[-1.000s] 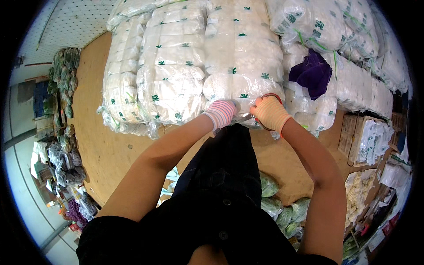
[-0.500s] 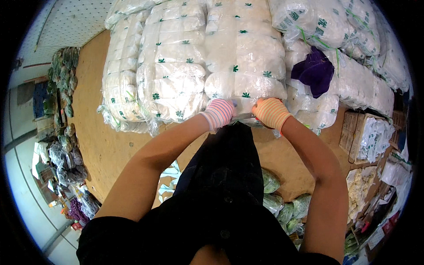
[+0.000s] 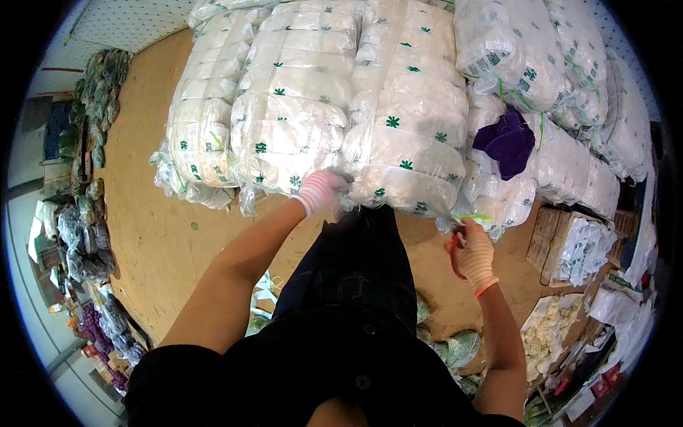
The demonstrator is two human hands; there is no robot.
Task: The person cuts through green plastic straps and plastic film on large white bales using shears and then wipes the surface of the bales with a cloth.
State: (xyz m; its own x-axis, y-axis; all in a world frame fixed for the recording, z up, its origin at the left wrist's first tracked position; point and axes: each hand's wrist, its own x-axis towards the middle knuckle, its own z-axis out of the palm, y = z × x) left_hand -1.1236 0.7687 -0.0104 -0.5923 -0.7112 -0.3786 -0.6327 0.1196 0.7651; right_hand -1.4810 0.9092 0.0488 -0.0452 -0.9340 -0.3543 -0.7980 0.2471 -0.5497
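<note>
My left hand (image 3: 320, 192), in a pink-striped glove, is closed on clear plastic at the lower front of a large packed bag (image 3: 405, 142). The bag is see-through with green marks and holds white bundles in rows. My right hand (image 3: 475, 255), in an orange-striped glove, is closed round what look like red-handled scissors (image 3: 453, 252), their blades mostly hidden. A bright green tie (image 3: 472, 217) lies just above that hand, at the bag's lower right corner. Left of this bag stands a similar packed bag (image 3: 292, 121).
A purple cloth (image 3: 506, 142) lies on the bags at the right. Beyond it sits a box of white plastic bags (image 3: 585, 249). Wrapped green bundles (image 3: 459, 349) rest on the brown floor (image 3: 178, 242) by my legs. Dark bagged goods (image 3: 85, 238) line the left side.
My right hand has moved right and toward me, away from the bag's front middle. My left hand has shifted left and slightly down. The whole view has shifted a little.
</note>
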